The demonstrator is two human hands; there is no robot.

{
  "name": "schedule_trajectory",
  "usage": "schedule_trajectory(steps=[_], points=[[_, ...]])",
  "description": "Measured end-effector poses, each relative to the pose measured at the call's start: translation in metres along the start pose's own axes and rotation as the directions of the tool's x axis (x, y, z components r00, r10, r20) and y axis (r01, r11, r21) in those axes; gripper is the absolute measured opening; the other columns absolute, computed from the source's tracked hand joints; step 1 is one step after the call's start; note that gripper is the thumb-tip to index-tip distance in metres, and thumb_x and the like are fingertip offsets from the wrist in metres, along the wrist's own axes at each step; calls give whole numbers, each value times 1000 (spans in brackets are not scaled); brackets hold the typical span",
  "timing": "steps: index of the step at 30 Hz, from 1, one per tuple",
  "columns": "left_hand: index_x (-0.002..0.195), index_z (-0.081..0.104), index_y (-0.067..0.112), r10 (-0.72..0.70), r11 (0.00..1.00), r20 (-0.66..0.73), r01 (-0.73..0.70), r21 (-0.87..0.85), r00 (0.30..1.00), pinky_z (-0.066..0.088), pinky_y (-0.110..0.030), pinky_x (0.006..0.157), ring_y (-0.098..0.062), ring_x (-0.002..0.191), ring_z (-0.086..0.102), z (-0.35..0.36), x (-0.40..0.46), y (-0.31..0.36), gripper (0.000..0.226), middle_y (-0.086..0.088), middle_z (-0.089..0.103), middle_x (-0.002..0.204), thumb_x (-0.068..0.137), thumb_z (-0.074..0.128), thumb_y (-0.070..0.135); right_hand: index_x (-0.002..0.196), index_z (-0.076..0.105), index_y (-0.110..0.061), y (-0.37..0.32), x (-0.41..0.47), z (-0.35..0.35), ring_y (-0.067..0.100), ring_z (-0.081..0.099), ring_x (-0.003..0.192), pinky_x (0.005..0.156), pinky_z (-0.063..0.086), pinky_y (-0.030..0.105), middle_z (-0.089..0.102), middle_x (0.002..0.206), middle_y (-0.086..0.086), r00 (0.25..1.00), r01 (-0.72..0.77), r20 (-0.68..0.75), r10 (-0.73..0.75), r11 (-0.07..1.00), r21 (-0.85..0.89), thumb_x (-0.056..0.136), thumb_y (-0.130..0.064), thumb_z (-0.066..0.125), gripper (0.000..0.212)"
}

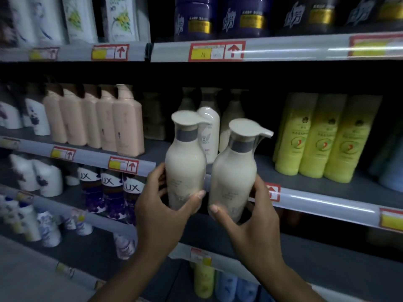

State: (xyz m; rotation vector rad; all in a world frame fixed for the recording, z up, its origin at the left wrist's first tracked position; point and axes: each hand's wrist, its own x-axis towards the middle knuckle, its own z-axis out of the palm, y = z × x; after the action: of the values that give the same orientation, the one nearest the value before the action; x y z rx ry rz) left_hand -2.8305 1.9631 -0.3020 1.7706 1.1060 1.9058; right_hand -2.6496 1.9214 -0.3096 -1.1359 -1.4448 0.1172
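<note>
Left hand [161,205] curled around the base of the left bottle [185,162]; right hand [250,216] clasped the right bottle [233,171], at its three o'clock. Both cream pump bottles stood upright, nearly touching, with the shelf [327,204] at twelve o'clock beyond them.

a gap on the middle shelf [156,150] is seen at centre frame between pink bottles [128,127] and yellow-green bottles [322,140]. its back is blocked by a white bottle [210,127], its front by two held cream bottles [185,168].

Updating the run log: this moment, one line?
left hand: grips left bottle | right hand: grips right bottle | place: before shelf
</note>
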Motion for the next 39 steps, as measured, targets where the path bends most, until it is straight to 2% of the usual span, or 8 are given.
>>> schedule_trajectory(steps=[9, 11, 16, 21, 24, 30, 35, 39], points=[[130, 52, 58, -305, 951, 158, 310, -9, 939, 59, -30, 91, 4, 115, 64, 4, -85, -50, 80, 30, 65, 127, 59, 87, 61, 144, 27, -65, 49, -82, -2, -15, 52, 124, 91, 51, 15, 48, 139, -42, 970, -173, 163, 179, 984, -47, 78, -57, 83, 87], [127, 52, 55, -348, 937, 181, 349, 26, 920, 59, -28, 87, 7, 110, 64, 6, -101, -62, 78, 32, 64, 122, 62, 93, 51, 145, 27, -62, 66, -99, 2, -12, 54, 124, 92, 54, 21, 49, 139, -39, 954, -227, 187, 236, 972, -66, 76, -61, 83, 89], [119, 52, 46, -409, 911, 258, 374, 176, 875, 52, -7, 69, 20, 98, 61, 8, -121, -85, 71, 30, 66, 110, 65, 97, 31, 144, 29, -58, 91, -124, 9, -14, 55, 120, 88, 48, 8, 51, 135, -42, 918, -302, 248, 309, 951, -66, 77, -53, 84, 87], [112, 55, 41, -475, 875, 304, 406, 263, 826, 55, -12, 71, 15, 92, 66, 15, -120, -106, 65, 24, 70, 104, 64, 97, 31, 143, 35, -51, 118, -129, 16, -11, 59, 116, 90, 55, 18, 57, 128, -39, 880, -364, 297, 371, 928, -80, 77, -49, 83, 81], [114, 55, 39, -487, 866, 297, 410, 286, 821, 60, -27, 77, 11, 90, 68, 25, -109, -114, 65, 22, 71, 106, 63, 96, 37, 147, 41, -37, 128, -121, 20, -7, 62, 115, 90, 58, 25, 62, 128, -30, 878, -380, 283, 385, 922, -75, 74, -60, 78, 84], [115, 58, 38, -426, 891, 282, 344, 296, 860, 62, -38, 82, 0, 94, 70, 51, -66, -124, 73, 19, 72, 107, 53, 83, 67, 142, 47, -30, 139, -75, 24, -20, 59, 100, 76, 48, 4, 64, 115, -24, 905, -356, 203, 373, 927, -118, 77, -50, 83, 76], [121, 57, 38, -384, 915, 243, 330, 234, 891, 63, -42, 84, -1, 96, 72, 73, -38, -146, 77, 18, 73, 109, 54, 89, 61, 142, 45, -30, 153, -41, 38, -8, 63, 98, 80, 56, 21, 65, 114, -21, 909, -365, 165, 384, 921, -133, 79, -45, 84, 75], [122, 56, 30, -388, 920, 233, 359, 157, 892, 63, -44, 84, -3, 96, 73, 88, -27, -171, 80, 13, 72, 110, 54, 92, 52, 118, 49, -26, 174, -25, 53, -19, 60, 88, 68, 49, 8, 61, 100, -28, 889, -402, 156, 430, 898, -179, 80, -43, 85, 55]])
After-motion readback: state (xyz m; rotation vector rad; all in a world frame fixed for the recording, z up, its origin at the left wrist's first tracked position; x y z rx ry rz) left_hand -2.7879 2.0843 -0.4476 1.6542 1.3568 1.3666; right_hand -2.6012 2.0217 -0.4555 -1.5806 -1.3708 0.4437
